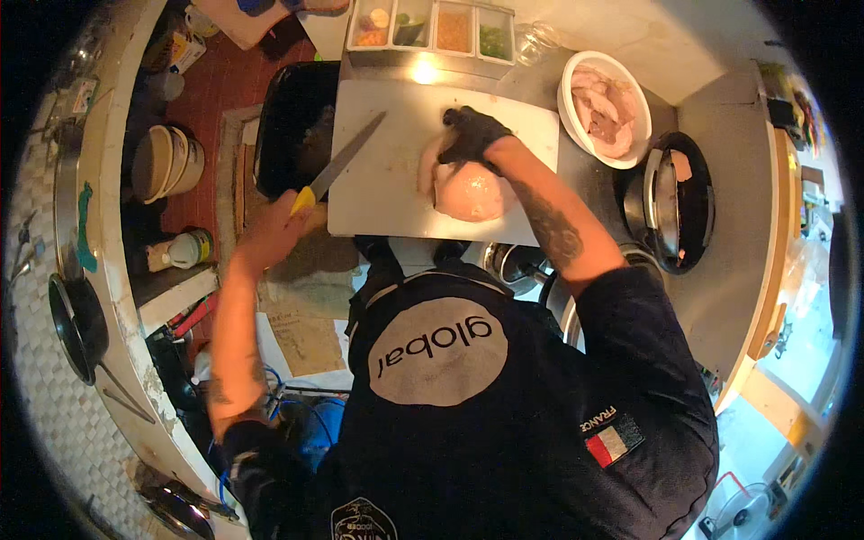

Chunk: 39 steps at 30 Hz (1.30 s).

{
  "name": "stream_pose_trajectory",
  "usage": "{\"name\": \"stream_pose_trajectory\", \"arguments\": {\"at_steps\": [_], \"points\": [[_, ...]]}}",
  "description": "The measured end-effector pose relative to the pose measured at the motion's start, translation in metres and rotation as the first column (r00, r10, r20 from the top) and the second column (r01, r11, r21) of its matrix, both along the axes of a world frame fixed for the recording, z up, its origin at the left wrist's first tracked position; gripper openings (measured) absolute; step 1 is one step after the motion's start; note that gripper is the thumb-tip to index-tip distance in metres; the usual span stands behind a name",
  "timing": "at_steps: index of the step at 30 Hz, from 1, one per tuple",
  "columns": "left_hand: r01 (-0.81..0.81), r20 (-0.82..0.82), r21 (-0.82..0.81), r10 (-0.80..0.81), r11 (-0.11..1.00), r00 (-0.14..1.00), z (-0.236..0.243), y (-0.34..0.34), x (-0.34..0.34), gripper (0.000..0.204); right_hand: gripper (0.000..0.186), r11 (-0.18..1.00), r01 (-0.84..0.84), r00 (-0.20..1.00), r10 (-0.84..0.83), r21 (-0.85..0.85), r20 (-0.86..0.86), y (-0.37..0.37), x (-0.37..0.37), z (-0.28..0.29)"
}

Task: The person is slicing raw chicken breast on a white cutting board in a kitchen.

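Head view: holding a knife (349, 154) in the left hand (273, 229), with fingers curled round its yellow handle (304, 199), and laying the black-gloved right hand (472, 137) on pink meat (470, 193) on a white board (378, 200), with fingers partly bent but too dark to tell if gripping.
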<state>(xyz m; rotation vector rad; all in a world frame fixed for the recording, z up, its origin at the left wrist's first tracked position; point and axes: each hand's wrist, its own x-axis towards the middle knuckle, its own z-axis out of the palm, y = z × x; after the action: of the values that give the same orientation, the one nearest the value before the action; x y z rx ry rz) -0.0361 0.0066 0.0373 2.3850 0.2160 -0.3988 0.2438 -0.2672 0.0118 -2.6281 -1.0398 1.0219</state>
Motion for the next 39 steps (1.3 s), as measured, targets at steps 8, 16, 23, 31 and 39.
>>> {"name": "stream_pose_trajectory", "arguments": {"at_steps": [8, 16, 23, 31, 39], "points": [[-0.539, -0.232, -0.466, 0.491, 0.702, 0.840, -0.008, -0.099, -0.003, 0.029, 0.059, 0.797, -0.603, 0.797, 0.603, 0.029, -0.024, 0.025, 0.024, -0.055], [-0.629, -0.310, -0.351, 0.548, 0.693, 0.777, -0.024, -0.107, -0.047, 0.030, 0.053, 0.771, 0.462, 0.881, -0.340, 0.439, -0.329, -0.094, 0.073, 0.031], [-0.525, -0.166, -0.176, 0.501, 0.832, 0.849, -0.039, -0.107, -0.040, 0.031, 0.067, 0.488, 0.671, 0.617, -0.785, 0.559, -0.055, -0.203, 0.134, 0.071], [-0.248, 0.069, -0.133, 0.259, 0.959, 0.963, 0.036, -0.136, 0.004, 0.030, 0.050, 0.541, 0.127, 0.774, -0.579, 0.831, 0.258, -0.139, -0.002, 0.010], [-0.085, 0.008, -0.084, 0.086, 0.993, 0.996, 0.054, -0.134, 0.011, 0.033, 0.077, 0.573, 0.183, 0.730, -0.624, 0.799, 0.280, -0.083, -0.116, -0.032]]}}
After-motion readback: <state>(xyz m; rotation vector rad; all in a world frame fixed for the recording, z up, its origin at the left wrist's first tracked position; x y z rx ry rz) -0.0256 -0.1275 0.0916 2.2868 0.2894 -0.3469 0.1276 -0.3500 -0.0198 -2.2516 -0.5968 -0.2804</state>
